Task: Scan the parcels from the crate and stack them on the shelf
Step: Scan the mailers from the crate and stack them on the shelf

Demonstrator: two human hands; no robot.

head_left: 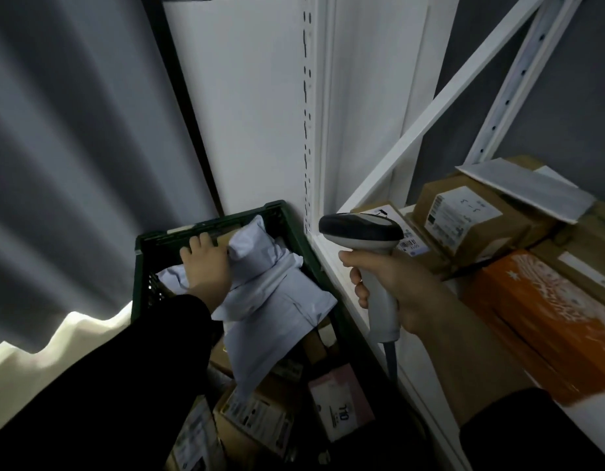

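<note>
The grey mailer bag (280,294) lies on top of the parcels in the green crate (212,222), beside the shelf (426,379). The left hand (205,266) is laid on its far end, fingers (199,244) slightly spread; whether the bag is pinched cannot be told. The scanner (360,232) is gripped by the right hand (396,287). The bag should be firmly held, then its label turned towards the scanner.

Crate (209,226) left of shelf (331,265) — bags (280,294) atop boxes (341,399) inside; cartons (471,219) stacked on shelf
</note>
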